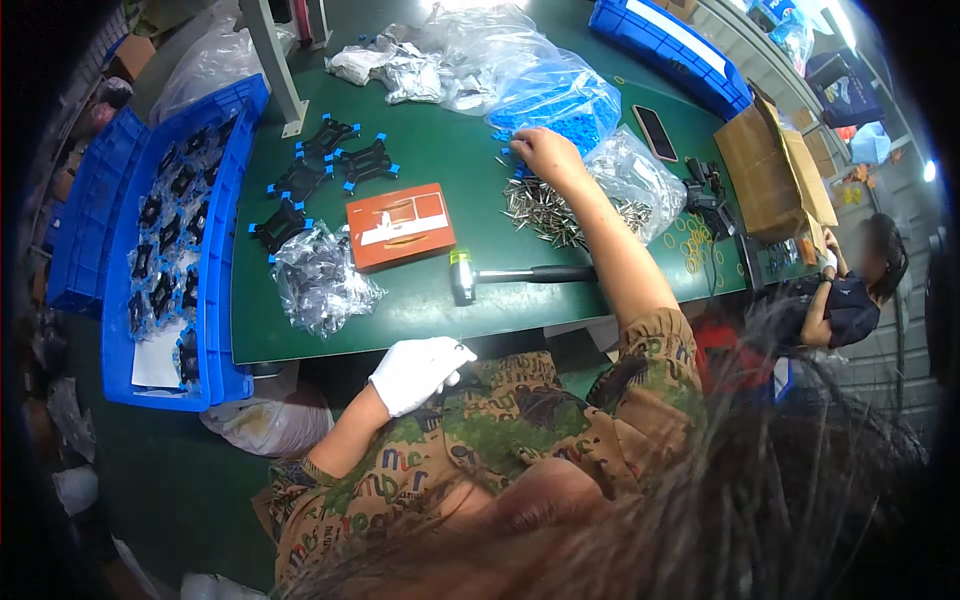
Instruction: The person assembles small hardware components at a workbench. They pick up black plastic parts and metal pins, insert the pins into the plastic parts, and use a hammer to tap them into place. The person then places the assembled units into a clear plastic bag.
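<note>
Blue clips point(520, 152) lie under your bare right hand point(545, 152), fingers curled on them, grip unclear. Your gloved left hand point(418, 372) is loosely closed, empty, off the worktop point(440, 140) near edge.

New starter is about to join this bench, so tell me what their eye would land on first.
The right hand reaches into a clear bag of small blue parts at the far edge of the green table. An orange box sits mid-table, a hammer near the front edge. The white-gloved left hand rests at the person's lap.
</note>
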`<state>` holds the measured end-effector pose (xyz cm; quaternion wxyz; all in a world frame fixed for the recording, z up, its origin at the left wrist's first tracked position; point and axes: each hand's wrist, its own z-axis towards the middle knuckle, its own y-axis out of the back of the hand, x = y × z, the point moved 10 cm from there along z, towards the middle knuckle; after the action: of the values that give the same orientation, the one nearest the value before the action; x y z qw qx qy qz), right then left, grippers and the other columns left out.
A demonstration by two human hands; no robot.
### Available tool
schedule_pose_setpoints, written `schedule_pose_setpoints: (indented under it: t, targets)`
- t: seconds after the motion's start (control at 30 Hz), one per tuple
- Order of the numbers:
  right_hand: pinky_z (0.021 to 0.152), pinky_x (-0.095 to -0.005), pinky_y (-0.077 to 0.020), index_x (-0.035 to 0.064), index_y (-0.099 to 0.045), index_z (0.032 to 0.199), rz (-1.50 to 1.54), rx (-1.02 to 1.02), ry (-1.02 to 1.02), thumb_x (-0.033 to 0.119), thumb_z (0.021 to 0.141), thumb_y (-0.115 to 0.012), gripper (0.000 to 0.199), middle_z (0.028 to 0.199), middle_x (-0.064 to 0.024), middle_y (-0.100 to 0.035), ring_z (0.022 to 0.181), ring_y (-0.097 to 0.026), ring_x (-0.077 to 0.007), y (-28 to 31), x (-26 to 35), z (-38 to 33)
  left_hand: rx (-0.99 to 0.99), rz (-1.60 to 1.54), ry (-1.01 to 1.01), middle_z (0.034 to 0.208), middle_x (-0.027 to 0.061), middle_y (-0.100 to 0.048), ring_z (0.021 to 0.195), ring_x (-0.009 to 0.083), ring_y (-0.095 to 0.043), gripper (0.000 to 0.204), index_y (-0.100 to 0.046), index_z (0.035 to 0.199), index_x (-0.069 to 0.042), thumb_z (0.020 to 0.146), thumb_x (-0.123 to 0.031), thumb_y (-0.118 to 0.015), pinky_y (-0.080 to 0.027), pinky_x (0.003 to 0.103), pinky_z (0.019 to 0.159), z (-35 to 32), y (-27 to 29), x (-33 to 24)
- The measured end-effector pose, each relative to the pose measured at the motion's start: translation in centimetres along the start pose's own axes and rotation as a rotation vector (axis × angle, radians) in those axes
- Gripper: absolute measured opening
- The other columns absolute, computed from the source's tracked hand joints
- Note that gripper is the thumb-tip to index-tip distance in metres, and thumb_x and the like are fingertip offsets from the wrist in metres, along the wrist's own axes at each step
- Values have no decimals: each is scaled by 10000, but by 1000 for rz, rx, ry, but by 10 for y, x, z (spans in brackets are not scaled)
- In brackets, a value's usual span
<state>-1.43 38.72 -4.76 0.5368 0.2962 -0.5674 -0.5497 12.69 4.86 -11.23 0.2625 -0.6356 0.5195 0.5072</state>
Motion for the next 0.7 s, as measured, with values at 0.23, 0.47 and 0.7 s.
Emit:
schedule_pose_setpoints:
  t: [0.23,0.47,0.7]
  targets:
    - [851,-480,-544,124,-724,1102,-170,113,218,350,951,-613,294,1011,-153,-712,968,-685,-362,-22,19,12,-21,-43,-7,761,49,-683,598,135,-608,369,-719,1144,-78,1033,-356,-504,-512,287,610,0,4,10]
    - [789,-510,-538,14,-659,947,-57,202,218,320,960,-576,317,947,-215,-693,929,-669,-419,16,72,-31,-65,37,-155,750,6,-666,610,63,-561,230,-745,1052,-49,1008,-228,-607,-452,225,547,-4,11,3]
    - [776,-454,-514,7,-643,1033,553,570,400,202,984,-593,208,934,-201,-642,883,-650,-393,17,177,-215,-2,316,-133,798,86,-673,716,283,-663,315,-662,904,-94,1026,-326,-488,-533,400,664,-13,1,-9]
